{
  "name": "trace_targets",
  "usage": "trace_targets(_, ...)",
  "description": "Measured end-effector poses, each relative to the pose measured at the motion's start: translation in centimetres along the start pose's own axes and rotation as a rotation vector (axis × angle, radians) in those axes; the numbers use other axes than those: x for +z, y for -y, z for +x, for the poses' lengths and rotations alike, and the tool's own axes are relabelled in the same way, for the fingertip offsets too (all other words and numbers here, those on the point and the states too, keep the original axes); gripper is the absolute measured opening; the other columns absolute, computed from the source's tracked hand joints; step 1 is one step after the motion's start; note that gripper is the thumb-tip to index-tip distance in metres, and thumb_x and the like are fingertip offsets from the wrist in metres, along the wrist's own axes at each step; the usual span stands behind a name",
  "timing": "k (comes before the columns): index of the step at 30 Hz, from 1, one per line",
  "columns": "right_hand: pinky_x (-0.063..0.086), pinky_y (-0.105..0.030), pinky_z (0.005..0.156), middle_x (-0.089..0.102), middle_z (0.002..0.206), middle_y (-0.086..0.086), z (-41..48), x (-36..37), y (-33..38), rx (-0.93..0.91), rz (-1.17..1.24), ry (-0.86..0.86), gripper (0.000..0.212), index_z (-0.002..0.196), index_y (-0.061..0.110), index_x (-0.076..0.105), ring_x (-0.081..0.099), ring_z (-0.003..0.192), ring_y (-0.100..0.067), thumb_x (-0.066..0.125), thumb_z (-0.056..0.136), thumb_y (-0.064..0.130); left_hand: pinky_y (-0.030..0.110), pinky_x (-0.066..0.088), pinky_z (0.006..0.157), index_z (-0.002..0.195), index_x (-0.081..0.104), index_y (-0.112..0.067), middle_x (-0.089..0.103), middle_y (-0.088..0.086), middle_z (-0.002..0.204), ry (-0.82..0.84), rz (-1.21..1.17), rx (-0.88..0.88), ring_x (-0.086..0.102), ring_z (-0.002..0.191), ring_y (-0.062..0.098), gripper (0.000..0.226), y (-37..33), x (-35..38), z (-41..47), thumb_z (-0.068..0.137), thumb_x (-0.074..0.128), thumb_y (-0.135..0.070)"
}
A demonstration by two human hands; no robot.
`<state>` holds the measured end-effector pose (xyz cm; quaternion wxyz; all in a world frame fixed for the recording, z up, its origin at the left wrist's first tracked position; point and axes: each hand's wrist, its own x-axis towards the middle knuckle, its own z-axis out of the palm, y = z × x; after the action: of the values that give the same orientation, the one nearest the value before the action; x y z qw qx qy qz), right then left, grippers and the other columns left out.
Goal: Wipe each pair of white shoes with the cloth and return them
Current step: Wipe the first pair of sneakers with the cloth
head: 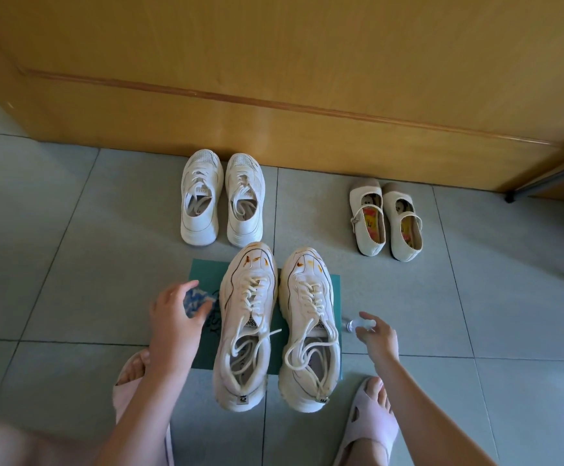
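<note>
Stained pair on the mat, cloth at the ready

The stained white sneakers point(247, 317) stand side by side on a green mat point(203, 267). The left hand point(173, 317) bunches the cloth point(195, 299) just beside them, and the right hand point(379, 338) curves at a small clear bottle point(353, 323) — gripped or not, I cannot tell. Best to dampen the cloth, then work the orange toe marks first — steadying the shoe.

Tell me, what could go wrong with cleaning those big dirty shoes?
The small clear bottle by the right hand might tip and spill on the floor. The loose laces could snag the cloth in the left hand. The orange stains on the sneakers may smear rather than lift.
</note>
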<state>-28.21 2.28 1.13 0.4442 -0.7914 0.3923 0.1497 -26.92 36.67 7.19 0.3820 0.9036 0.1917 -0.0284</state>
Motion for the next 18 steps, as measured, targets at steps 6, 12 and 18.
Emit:
trace_targets(6,0.037,-0.025,0.046,0.045,0.14,-0.015,-0.1,-1.3,1.3,0.006,-0.065,0.053,0.073,0.141,0.017,0.041,0.062,0.082,-0.022,0.036,0.079,-0.021,0.044,0.054,0.079,0.112,0.064,-0.013,0.061,0.014,0.107,0.075,-0.042,-0.018,0.063,0.087,0.025,0.04,1.3,0.6,0.3,0.075,0.077,-0.012)
trace_targets(12,0.037,-0.018,0.047,0.052,0.134,-0.016,-0.9,-3.3,6.3,-0.097,0.06,-0.177,0.064,0.128,0.019,0.055,0.056,0.102,-0.02,0.031,0.081,-0.017,0.032,0.048,0.072,0.101,0.068,-0.012,0.063,0.012,0.098,0.047,-0.111,-0.065,0.061,0.083,0.021,0.022,1.3,0.4,0.1,0.08,0.072,-0.011)
trace_targets(18,0.042,-0.018,0.062,0.064,0.116,-0.006,-4.8,-3.1,13.6,-0.344,0.235,-0.33,0.055,0.109,0.017,0.068,0.058,0.082,-0.015,0.032,0.079,-0.012,0.026,0.047,0.068,0.095,0.067,-0.013,0.066,0.005,0.094,-0.016,-0.462,-0.262,0.062,0.086,0.02,0.013,-1.2,-1.8,0.0,0.087,0.06,-0.005)
